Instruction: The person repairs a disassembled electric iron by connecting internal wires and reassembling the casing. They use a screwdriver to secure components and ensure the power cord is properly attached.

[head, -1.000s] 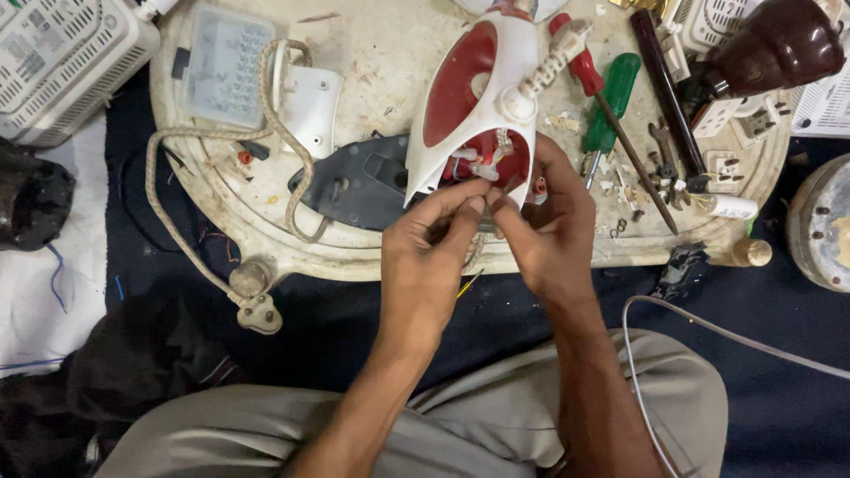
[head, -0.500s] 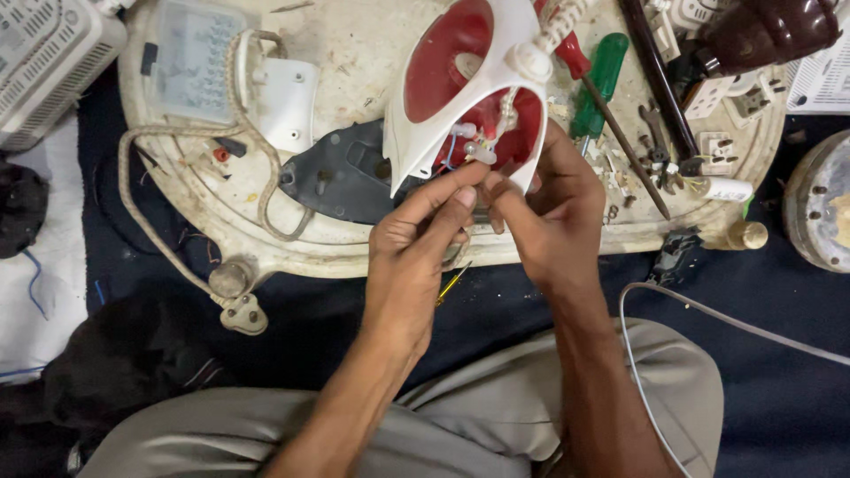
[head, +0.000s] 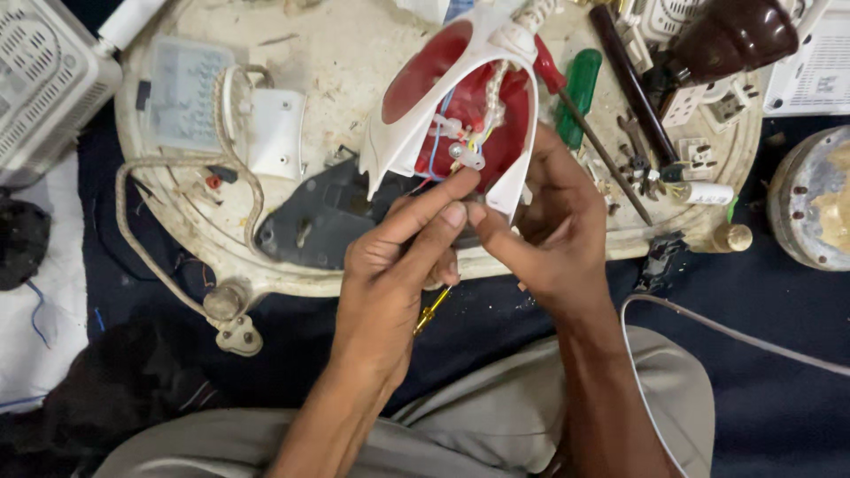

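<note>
Moved since earlier frame: iron shell (head: 460, 97) nearer, tilted up higher; both hands risen to its open rear. Left hand (head: 398, 265) pinching small white terminal (head: 467, 159) at wire bundle (head: 469, 133), yellow-handled tool (head: 432, 310) tucked in palm. Right hand (head: 549, 230) gripping shell's rear rim, steadying. Shell resting on round counter (head: 336, 53), beside black soleplate (head: 328, 221). Judged light, stiff, brittle plastic; wires thin, fragile. Best held by rim, not wires.

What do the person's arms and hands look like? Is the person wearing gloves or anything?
No gloves. The left hand and right hand are bare, with no rings, watch or bracelets showing. Both forearms are bare too, no sleeves in view. Fingernails are short.
</note>
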